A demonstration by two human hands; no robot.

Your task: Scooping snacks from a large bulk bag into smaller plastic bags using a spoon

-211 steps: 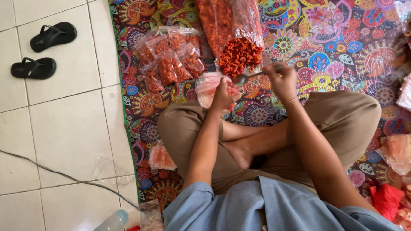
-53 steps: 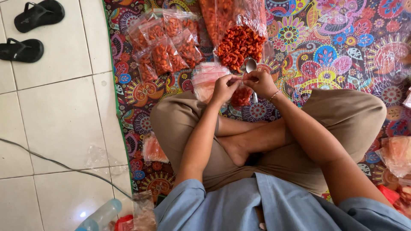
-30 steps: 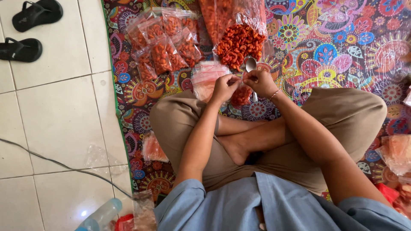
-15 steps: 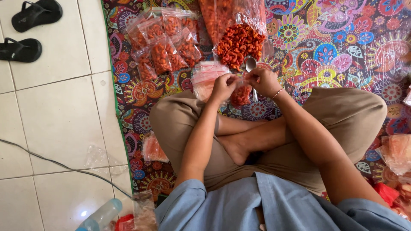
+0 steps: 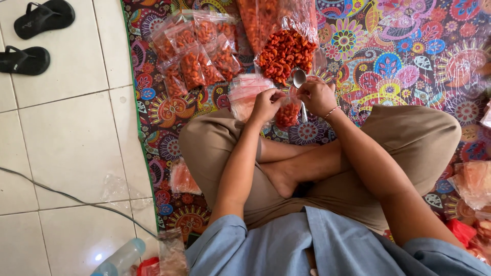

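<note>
Sealed packets (image 5: 197, 59) of orange snacks lie far left, done. Your left hand (image 5: 265, 105) and right hand (image 5: 318, 96) pinch the small filled bag (image 5: 288, 113) at centre. Loose pile (image 5: 285, 53) and spoon (image 5: 299, 79) remain beyond.

sitting cross-legged, one bare foot tucked up between the knees. both forearms stretched forward and angled inward, so left hand (image 5: 266, 105) and right hand (image 5: 317, 97) meet just out past the shins. fingers curled in on both, fingertips pinched close, knuckles up. right wrist bent a bit, thin bracelet on it. elbows back by the torso, sleeves rolled above them.
</note>
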